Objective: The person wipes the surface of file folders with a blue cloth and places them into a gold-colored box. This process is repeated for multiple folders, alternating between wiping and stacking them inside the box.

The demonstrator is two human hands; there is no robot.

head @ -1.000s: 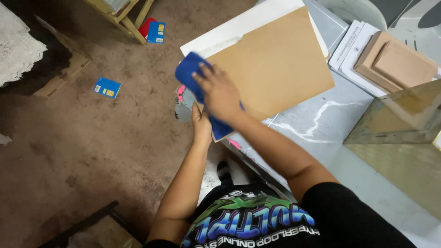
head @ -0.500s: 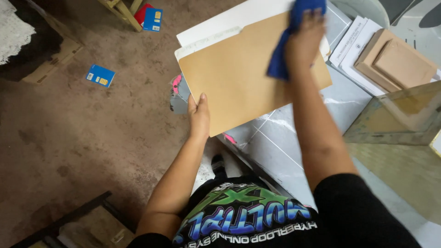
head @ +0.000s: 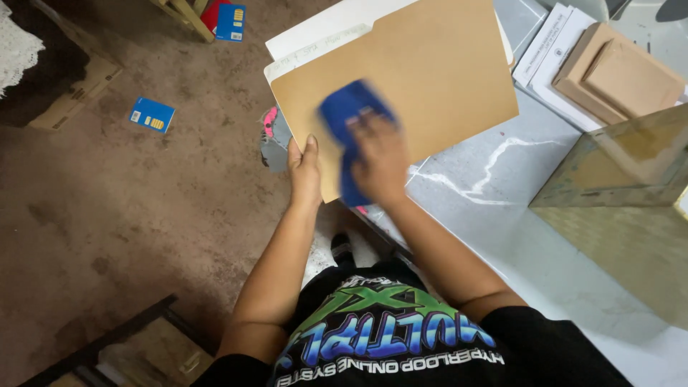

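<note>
In the middle of the frame the left hand (head: 306,172) grips the lower left edge of a tan folder (head: 401,79), which lies tilted over white sheets at the upper centre, partly past the edge of the grey marbled table (head: 502,193). The right hand (head: 382,159), blurred, presses flat on a blue cloth (head: 344,118) against the folder's face, fingers spread over it. To the upper right sit brown boxes (head: 616,72) on white papers, a greenish box (head: 623,172) at the right edge, and a blue card (head: 152,115) on the brown floor (head: 143,215) at upper left
</note>
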